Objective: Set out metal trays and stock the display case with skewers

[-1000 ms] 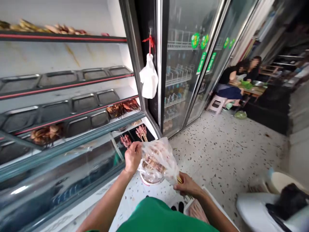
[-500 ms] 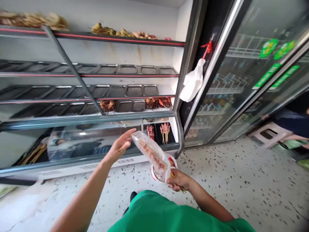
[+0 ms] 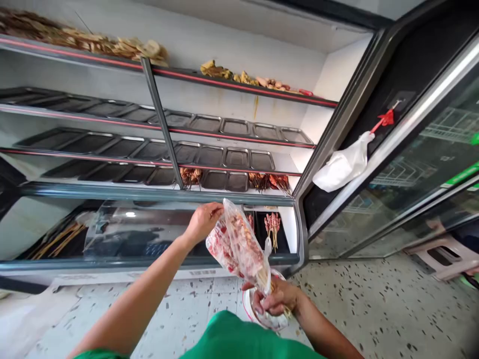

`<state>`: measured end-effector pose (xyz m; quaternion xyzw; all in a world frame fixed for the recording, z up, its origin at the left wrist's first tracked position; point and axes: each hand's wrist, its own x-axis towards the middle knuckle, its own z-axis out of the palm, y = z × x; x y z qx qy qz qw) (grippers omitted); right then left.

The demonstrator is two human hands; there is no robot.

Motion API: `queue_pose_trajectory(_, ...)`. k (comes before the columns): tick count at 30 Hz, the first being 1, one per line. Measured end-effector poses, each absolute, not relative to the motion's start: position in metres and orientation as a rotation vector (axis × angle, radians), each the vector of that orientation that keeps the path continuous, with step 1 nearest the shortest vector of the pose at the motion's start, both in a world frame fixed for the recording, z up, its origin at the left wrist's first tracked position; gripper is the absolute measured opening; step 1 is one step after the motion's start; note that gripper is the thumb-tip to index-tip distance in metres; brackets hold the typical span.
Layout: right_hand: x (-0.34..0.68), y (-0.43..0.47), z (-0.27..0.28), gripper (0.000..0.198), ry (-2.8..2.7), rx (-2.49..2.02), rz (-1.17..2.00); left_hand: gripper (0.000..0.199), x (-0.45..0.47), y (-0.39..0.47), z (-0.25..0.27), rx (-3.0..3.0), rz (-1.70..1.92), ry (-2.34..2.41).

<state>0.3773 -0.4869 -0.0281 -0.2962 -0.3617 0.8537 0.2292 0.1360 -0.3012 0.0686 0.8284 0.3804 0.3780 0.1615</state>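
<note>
My right hand is closed around the stick ends of meat skewers in a clear plastic bag. Beside that bag on the left hangs a second clear bag with red and white pieces inside. My left hand has its fingers pinched together at the upper edge of the bags; the exact grip is partly hidden. Under my right hand a round white tub with a red rim shows in part on the floor.
Ahead stands a display fridge with rows of metal trays. Raw meat skewers lie in its lower well, behind a glass front. A white bag hangs at the right from a hook. A pale plastic stool stands far right.
My left hand has gone from spread fingers to a pinch at the bag's top. A second bag of red pieces has come into view beside the first. The view has turned left.
</note>
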Motion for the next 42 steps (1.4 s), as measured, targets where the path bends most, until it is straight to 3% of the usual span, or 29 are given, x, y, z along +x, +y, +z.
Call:
queue_pose_trajectory(8,0.335,-0.433,-0.006,0.048,-0.912,-0.707,2.255,0.014,0.106,-0.221,0.097,2.414,1.207,1.061)
queue_pose_trajectory(12,0.323,-0.412,0.003,0.044,-0.871,-0.774,2.234,0.029,0.097,-0.237,0.102,2.266,1.406,1.243)
queue_pose_trajectory(17,0.310,-0.390,0.002,0.033,-0.893,-0.940,2.113,0.034,0.129,-0.310,0.069,2.589,0.857,1.393)
queue_pose_trajectory(20,0.310,-0.384,0.000,0.023,-0.944,-1.016,2.085,0.017,0.148,-0.326,0.047,2.466,0.757,1.409)
queue_pose_trajectory(27,0.326,-0.369,0.016,0.040,-0.976,-0.875,2.048,0.014,0.137,-0.295,0.049,1.958,0.983,1.147)
queue_pose_trajectory(30,0.324,-0.360,0.012,0.032,-1.018,-0.995,1.997,0.023,0.122,-0.289,0.043,1.777,1.063,1.196)
queue_pose_trajectory(34,0.309,-0.351,-0.003,0.014,-1.362,-1.477,1.560,0.023,0.110,-0.301,0.027,1.896,1.074,1.604)
queue_pose_trajectory(38,0.300,-0.342,-0.009,0.031,-1.859,-1.737,0.755,0.018,0.125,-0.324,0.032,2.383,1.204,1.631)
queue_pose_trajectory(42,0.298,-0.335,-0.002,0.042,-2.075,-1.940,0.491,0.019,0.151,-0.323,0.037,2.666,0.980,1.433)
